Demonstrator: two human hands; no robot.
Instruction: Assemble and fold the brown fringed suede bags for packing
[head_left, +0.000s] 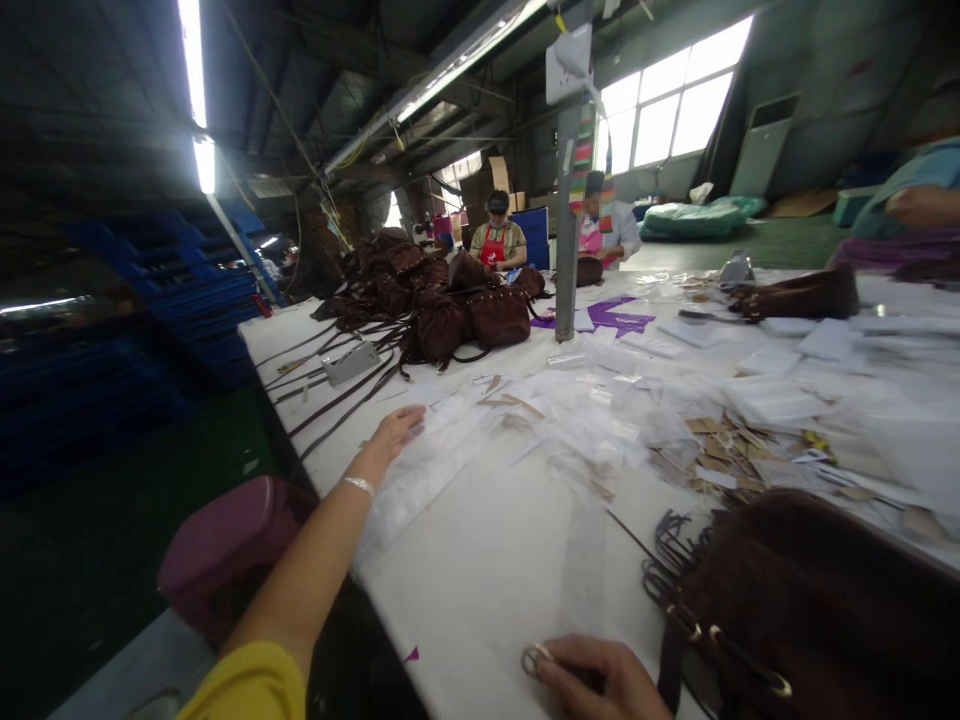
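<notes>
My left hand reaches out over the table's left part, its fingers stretched out at a clear plastic sheet or bag. Whether the fingertips grip the plastic does not show. Low in the view, my right hand is closed with fingers and thumb on a small ring-shaped thing, too blurred to name exactly. Right of that hand lies a dark brown leather bag with gold-coloured rings and a bunch of dark cords.
A heap of brown bags with trailing straps lies at the far left. A grey post rises from the white table. Cardboard tags and plastic litter the right. Co-workers sit beyond; a maroon stool stands at left.
</notes>
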